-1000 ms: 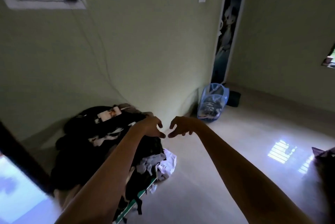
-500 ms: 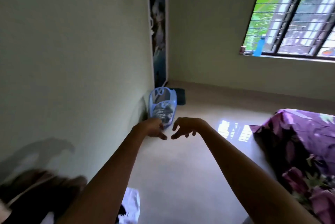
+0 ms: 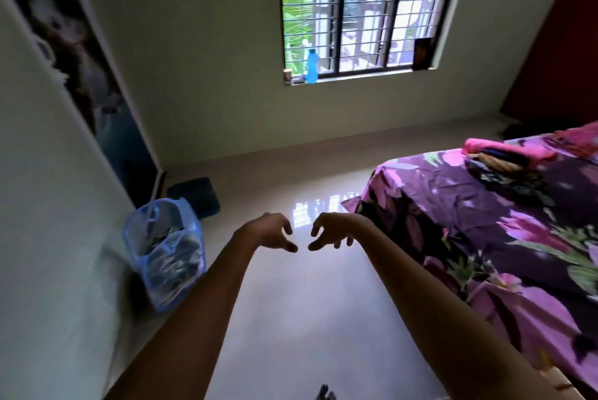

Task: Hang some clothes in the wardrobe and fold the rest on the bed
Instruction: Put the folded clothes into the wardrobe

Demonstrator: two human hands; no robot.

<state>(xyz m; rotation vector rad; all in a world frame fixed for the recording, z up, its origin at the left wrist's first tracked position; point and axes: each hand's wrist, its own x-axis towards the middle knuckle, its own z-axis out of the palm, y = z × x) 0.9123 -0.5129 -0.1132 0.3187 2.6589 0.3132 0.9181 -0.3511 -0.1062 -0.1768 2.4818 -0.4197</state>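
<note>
- The left hand (image 3: 271, 231) and right hand (image 3: 333, 231) are held out in front at arm's length, side by side over the floor (image 3: 291, 318).
- Both hands are empty. Their fingers hang loosely curled and grasp nothing, and the thumbs point at each other across a small gap.
- The hands had the same pose a second ago, but the thumb tips were then almost touching; the gap is now a little wider.
- The view has swung to the right. The dark heap of clothes seen at lower left a second ago is out of sight.
- The bed (image 3: 485, 238), in a purple flowered sheet, fills the right side. Half a second ago only its corner showed.
- A small stack of clothes (image 3: 504, 157), with pink on top, lies on the far part of the bed, well apart from both hands.
- The blue mesh basket (image 3: 165, 254) stands against the left wall with dark cloth inside. It was ahead of the hands and is now left of the left forearm.
- A dark mat (image 3: 194, 196) lies just behind the basket.
- The barred window (image 3: 356, 11) is now in full view, with a blue bottle (image 3: 312, 65) standing on its sill.
- A tall poster (image 3: 81, 60) runs up the left wall.
</note>
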